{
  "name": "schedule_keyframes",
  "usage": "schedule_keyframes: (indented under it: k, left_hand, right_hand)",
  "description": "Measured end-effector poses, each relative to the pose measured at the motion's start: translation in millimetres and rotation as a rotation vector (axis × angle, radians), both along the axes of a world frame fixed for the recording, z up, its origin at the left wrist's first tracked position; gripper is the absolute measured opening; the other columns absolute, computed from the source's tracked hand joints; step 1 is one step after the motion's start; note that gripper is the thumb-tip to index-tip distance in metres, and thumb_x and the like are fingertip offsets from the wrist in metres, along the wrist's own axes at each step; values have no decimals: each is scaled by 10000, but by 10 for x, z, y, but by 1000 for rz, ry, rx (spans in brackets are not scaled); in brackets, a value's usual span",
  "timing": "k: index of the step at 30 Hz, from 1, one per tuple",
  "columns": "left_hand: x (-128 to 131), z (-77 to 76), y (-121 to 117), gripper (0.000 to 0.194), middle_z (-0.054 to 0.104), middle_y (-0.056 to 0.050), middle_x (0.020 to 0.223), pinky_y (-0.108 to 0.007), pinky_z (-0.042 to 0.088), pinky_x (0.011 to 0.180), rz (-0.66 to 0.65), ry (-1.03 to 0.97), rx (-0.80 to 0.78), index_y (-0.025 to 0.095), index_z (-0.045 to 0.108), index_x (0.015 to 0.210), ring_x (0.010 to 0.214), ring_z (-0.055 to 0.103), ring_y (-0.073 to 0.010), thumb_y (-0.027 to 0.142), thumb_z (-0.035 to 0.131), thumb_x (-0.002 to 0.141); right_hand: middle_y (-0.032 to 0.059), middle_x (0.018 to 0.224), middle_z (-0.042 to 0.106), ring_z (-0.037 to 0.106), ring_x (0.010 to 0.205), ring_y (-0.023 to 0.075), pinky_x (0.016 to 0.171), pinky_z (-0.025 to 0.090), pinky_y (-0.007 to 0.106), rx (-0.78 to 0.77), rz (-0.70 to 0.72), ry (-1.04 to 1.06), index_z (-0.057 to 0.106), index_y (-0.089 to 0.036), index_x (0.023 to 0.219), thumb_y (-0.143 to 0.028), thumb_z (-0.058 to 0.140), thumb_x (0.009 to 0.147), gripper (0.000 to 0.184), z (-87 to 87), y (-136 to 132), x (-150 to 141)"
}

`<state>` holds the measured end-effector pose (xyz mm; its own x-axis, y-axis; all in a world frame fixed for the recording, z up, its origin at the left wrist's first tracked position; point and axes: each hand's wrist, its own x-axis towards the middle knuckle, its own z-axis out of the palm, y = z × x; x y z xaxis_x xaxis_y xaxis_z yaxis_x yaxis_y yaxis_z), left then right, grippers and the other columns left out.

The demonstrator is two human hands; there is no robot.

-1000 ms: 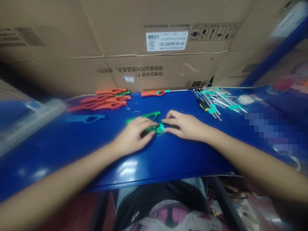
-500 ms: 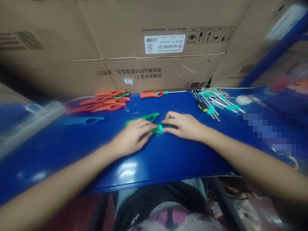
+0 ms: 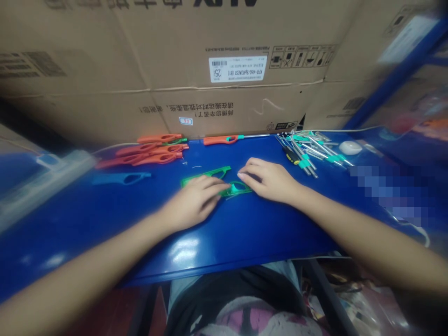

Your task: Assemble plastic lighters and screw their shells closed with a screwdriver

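My left hand [image 3: 196, 199] presses its fingers on a green lighter casing half [image 3: 245, 190] lying on the blue table; the palm hides much of it. A teal trigger piece [image 3: 233, 188] sits in the casing by my left fingertips. Behind it lies a second green casing half [image 3: 219, 171], partly covered by the same hand. My right hand [image 3: 271, 181] hovers just right of the casing, thumb and forefinger pinched together. Whatever may be between those fingertips is too small to make out.
Orange lighter casings [image 3: 157, 154] are piled at the back left, with a blue casing [image 3: 121, 178] in front. An orange lighter with a metal tube [image 3: 222, 139] lies at the back. Several metal tubes with teal parts [image 3: 308, 149] and a screwdriver [image 3: 290, 155] are at right.
My right hand has drawn back from the trigger piece, up and slightly right, uncovering the casing's loop end. My left hand keeps its place.
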<state>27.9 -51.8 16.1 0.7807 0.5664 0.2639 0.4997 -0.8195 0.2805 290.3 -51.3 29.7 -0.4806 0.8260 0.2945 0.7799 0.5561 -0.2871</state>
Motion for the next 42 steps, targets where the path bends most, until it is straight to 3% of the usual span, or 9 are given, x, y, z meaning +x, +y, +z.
schedule_keyframes:
  k: [9,12,15,18,21,31,36,39,42]
  left_hand:
    - [-3,3,-4,427,605,-113,1375,-472,457,1027,8,64,10,254,546,1433,1233,555,-280,229,447,1018]
    - [-7,-8,2,442,592,-117,1392,-482,457,1009,-1,100,23,259,526,1455,1216,553,-287,239,437,1022]
    - [-14,-11,1,441,575,-124,1415,-500,456,998,-7,131,42,263,534,1450,1214,544,-302,241,422,1024]
    - [-16,-12,-7,448,566,-130,1422,-505,464,984,-1,145,53,273,533,1455,1207,541,-310,241,411,1025]
    - [-11,-11,-13,456,564,-135,1416,-506,466,986,-2,140,57,291,529,1459,1213,538,-311,236,414,1022]
    - [-10,3,-4,458,567,-132,1415,-518,465,989,0,151,54,293,514,1472,1219,541,-315,248,425,1025]
    - [-12,-1,-19,522,582,-116,1401,-505,467,1005,13,77,30,305,441,1520,1215,550,-302,232,466,1004]
    - [-4,8,-43,529,585,-124,1397,-510,463,1032,41,5,10,269,468,1499,1245,540,-303,226,504,973]
    - [16,23,-75,469,615,-120,1363,-496,461,1063,85,-121,-17,236,522,1452,1234,564,-283,245,503,983]
  right_hand:
    - [68,1094,688,661,895,207,691,467,305,19,-103,-67,731,-213,1095,-395,518,987,300,5,110,126]
    - [122,1148,669,654,996,265,757,499,349,52,-308,-108,728,-180,1090,-291,465,986,304,78,232,324]
    - [173,1192,637,641,1069,329,802,520,408,37,-626,-203,711,-166,1131,-229,466,949,312,186,368,647]
    - [191,1246,605,654,1046,353,778,536,438,-134,-934,-327,703,-188,1160,-183,571,854,333,276,468,985]
    - [194,1226,640,657,1056,346,780,541,430,-291,-1016,-410,710,-176,1134,-142,627,784,361,304,538,1226]
    - [225,1152,701,683,1061,355,801,549,441,-388,-1060,-402,713,-130,1090,-137,649,745,351,222,625,1337]
    - [233,1157,690,675,1055,360,809,525,435,-298,-1059,-357,691,-128,1062,-172,625,778,295,244,607,1269]
    - [141,1036,715,674,939,280,780,506,364,-54,-842,-83,656,-182,999,-246,614,818,196,252,541,1034]
    - [62,853,673,594,690,181,641,476,295,-40,-474,261,618,-191,897,-316,635,813,152,198,388,599]
